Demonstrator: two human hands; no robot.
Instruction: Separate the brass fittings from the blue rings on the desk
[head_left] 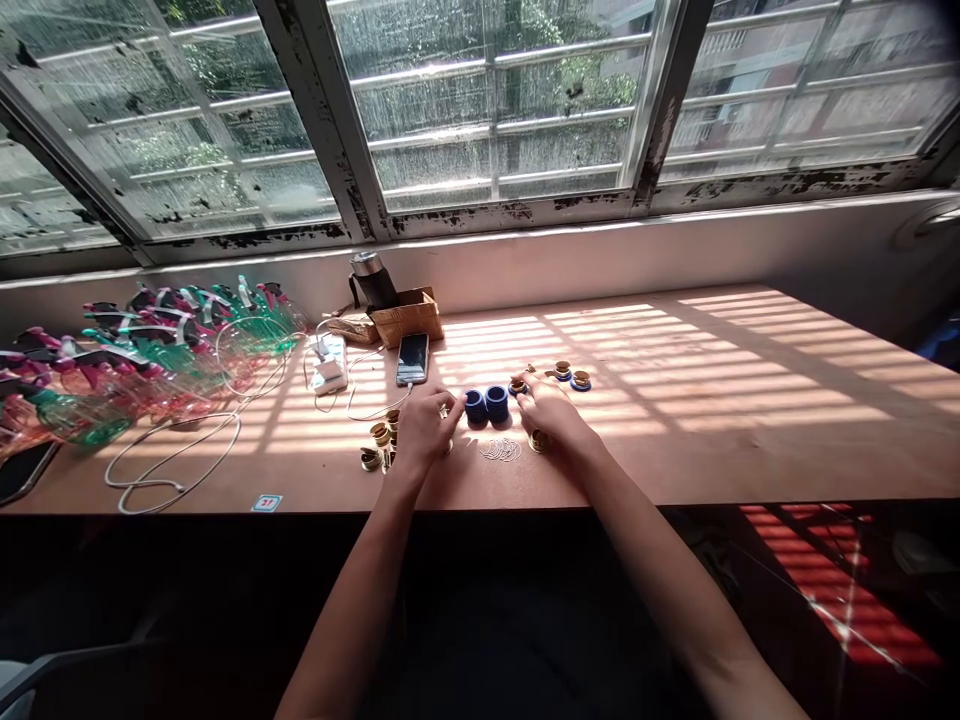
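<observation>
Two stacks of blue rings, the left stack (pixel 475 408) and the right stack (pixel 496 404), stand side by side between my hands. My left hand (pixel 426 430) is curled beside the left stack, thumb close to it; a small pale-gold bit shows between thumb and forefinger, too small to name. My right hand (pixel 553 408) has its fingertips at a round brass-coloured fitting (pixel 517 385) sitting on a blue ring. Another brass fitting (pixel 538 440) lies below that palm. Thin clear rings (pixel 501 450) form a loose pile in front of the stacks.
Several brass fittings (pixel 380 434) lie left of my left hand. Farther right are two fittings on blue rings (pixel 580 380). A phone (pixel 412 359) on a cable, a power strip (pixel 328 366), a cardboard box (pixel 407 318), a flask (pixel 373 280) and spray bottles (pixel 150 350) line the left.
</observation>
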